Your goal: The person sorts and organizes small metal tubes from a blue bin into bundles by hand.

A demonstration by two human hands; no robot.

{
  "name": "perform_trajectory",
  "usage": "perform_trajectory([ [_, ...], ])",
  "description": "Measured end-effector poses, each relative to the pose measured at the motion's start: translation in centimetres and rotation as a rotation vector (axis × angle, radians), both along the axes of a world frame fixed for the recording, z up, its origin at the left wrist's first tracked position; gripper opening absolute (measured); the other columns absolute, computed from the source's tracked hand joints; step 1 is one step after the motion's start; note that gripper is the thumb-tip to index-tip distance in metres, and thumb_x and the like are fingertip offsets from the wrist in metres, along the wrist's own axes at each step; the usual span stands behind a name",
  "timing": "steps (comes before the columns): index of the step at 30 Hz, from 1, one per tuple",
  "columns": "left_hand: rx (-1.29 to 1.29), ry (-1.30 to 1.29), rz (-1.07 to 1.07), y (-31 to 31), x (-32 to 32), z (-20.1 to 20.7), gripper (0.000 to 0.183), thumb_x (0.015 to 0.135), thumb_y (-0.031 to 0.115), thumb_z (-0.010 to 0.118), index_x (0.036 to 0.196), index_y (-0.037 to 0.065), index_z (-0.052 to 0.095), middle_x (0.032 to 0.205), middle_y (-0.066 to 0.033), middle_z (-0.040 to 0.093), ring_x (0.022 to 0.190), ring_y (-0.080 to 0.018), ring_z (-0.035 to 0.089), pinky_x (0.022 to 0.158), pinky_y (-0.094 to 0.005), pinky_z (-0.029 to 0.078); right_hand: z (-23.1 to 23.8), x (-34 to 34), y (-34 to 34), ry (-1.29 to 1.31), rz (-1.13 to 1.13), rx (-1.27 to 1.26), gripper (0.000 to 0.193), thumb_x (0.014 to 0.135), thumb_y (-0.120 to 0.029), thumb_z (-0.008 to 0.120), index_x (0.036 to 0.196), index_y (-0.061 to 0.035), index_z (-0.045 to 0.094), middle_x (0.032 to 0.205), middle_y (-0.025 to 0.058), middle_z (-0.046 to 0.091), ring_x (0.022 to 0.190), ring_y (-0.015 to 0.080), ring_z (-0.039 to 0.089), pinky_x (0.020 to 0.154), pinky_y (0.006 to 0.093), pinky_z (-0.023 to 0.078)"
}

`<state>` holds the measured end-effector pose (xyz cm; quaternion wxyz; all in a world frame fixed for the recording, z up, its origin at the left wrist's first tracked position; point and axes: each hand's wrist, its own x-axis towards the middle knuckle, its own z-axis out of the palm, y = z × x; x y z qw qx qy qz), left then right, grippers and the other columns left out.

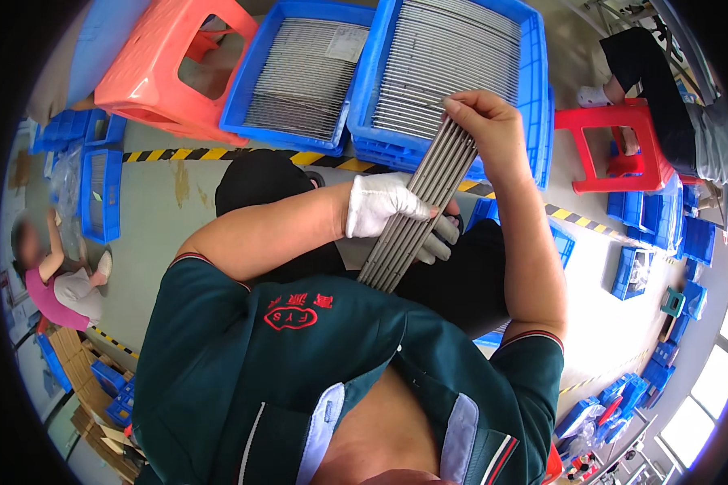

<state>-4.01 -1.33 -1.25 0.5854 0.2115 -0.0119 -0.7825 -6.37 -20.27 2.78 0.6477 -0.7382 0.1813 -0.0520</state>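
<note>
Several slim grey metal rods lie side by side in a flat bundle, slanting from upper right down toward my lap. My left hand, in a white glove with bare fingertips showing, is closed round the middle of the bundle. At its upper end my bare right hand pinches the rod tips between thumb and fingers. Just beyond is a blue crate holding rows of similar rods, stacked on other crates. A second blue crate to its left holds more rods, with a paper label lying on them.
A coral plastic stool stands at the far left, a red stool at the right beside a seated person. Another person is at the left edge. Yellow-black tape crosses the floor; blue bins line the right.
</note>
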Motion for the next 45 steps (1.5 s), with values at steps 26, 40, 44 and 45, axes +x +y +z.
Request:
perform_trajectory([
  [26,0.000,-0.019,0.069,0.0,0.4,0.0,0.032,0.095,0.012,0.052,0.124,0.001,0.047,0.113,-0.0208,0.060,0.103,-0.0372,0.063,0.085,-0.0500,0.053,-1.2,0.7,1.5,-0.096,-0.200,0.029,0.016,0.085,-0.014,0.070,0.093,0.0003,0.069,0.078,-0.0002,0.064,0.071,0.0052,0.056,0.064,0.0200,0.044],
  [40,0.084,-0.051,0.114,-0.3,0.4,-0.1,0.039,0.092,0.011,0.057,0.126,-0.001,0.043,0.113,-0.0232,0.059,0.103,-0.0389,0.063,0.088,-0.0508,0.052,-2.0,0.8,0.9,-0.070,-0.196,0.035,0.018,0.085,-0.016,0.070,0.095,-0.0002,0.068,0.076,0.0001,0.064,0.067,0.0045,0.055,0.059,0.0196,0.043],
  [44,0.093,-0.062,0.136,-0.2,0.4,-0.4,0.038,0.092,0.010,0.055,0.127,0.000,0.044,0.113,-0.0223,0.060,0.103,-0.0378,0.063,0.088,-0.0491,0.052,-2.5,0.9,0.7,-0.046,-0.212,-0.051,0.018,0.084,-0.015,0.071,0.093,0.0003,0.069,0.075,0.0006,0.064,0.067,0.0050,0.056,0.060,0.0205,0.045],
  [45,0.095,-0.059,0.138,-0.2,0.4,-0.4,0.038,0.092,0.010,0.055,0.127,0.000,0.044,0.113,-0.0223,0.060,0.103,-0.0378,0.063,0.088,-0.0491,0.052,-2.4,0.9,0.8,-0.043,-0.209,-0.050,0.018,0.084,-0.015,0.071,0.093,0.0003,0.069,0.075,0.0006,0.064,0.067,0.0050,0.056,0.060,0.0205,0.045],
])
